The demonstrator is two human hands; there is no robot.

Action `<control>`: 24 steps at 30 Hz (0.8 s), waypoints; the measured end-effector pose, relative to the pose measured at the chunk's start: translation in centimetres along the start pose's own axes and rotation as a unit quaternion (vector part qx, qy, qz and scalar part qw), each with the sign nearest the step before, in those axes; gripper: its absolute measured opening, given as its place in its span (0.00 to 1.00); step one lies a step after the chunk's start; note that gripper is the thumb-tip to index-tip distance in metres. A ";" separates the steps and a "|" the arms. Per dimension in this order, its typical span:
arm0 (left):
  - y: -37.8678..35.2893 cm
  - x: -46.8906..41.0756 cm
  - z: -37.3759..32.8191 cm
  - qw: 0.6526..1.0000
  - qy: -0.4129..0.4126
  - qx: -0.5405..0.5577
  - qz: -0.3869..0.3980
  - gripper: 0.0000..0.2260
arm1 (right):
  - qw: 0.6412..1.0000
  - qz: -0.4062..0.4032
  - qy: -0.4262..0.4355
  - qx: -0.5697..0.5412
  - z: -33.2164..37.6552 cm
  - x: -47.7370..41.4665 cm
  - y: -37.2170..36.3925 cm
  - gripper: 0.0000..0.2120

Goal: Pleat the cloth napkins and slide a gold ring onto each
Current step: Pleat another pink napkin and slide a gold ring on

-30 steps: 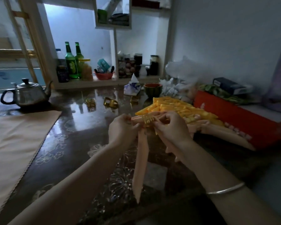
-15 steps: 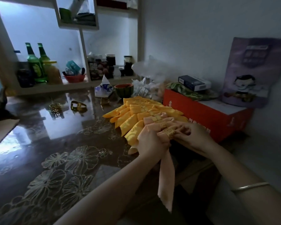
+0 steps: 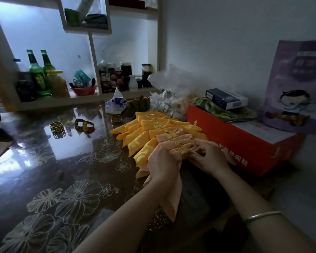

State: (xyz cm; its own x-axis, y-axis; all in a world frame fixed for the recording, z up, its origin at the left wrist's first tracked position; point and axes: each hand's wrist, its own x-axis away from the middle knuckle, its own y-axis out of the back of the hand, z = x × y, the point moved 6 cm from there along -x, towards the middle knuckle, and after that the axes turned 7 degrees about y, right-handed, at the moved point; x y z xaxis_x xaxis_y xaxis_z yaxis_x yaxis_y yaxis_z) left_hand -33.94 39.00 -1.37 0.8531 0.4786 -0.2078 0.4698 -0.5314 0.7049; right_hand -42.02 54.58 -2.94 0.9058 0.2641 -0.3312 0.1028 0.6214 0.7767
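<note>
On a dim, glossy floral counter [image 3: 44,161], a peach napkin [image 3: 173,198] wearing its gold ring [image 3: 183,151] lies at the end of a fanned row of ringed napkins [image 3: 144,141].

The left hand [image 3: 162,165] grips the pleats beside the ring, and the right hand [image 3: 210,157] pinches the other end, near an orange box [image 3: 235,143]. The loose tail trails toward the camera. Let go carelessly, it could pull the pleats open or drag the ring off-centre, and a nudge might scatter the neighbouring napkins. Spare rings [image 3: 57,127] sit well apart.
</note>
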 end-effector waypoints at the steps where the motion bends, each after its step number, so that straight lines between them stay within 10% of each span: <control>1: -0.1 -0.3 0.0 1.000 0.001 0.001 -0.004 0.07 | 1.000 0.000 0.003 -0.004 0.0 -0.4 -0.2 0.11; 14: 0.9 -0.4 -0.6 0.989 -0.069 -0.128 0.024 0.09 | 0.989 -0.062 -0.011 0.136 1.5 1.0 0.5 0.21; 24: 10.2 -1.2 8.5 0.997 -0.024 -0.065 0.019 0.09 | 0.983 -0.015 0.180 0.015 15.2 3.6 -5.2 0.13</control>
State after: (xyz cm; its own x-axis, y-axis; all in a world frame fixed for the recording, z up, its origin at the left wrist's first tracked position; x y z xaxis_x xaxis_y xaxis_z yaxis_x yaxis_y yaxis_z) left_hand -28.24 27.02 0.33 0.8814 0.4241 -0.2082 0.4056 -0.4531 0.7938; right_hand -33.05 41.09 -0.03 0.6980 0.4939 -0.5186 0.1443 0.6123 0.7773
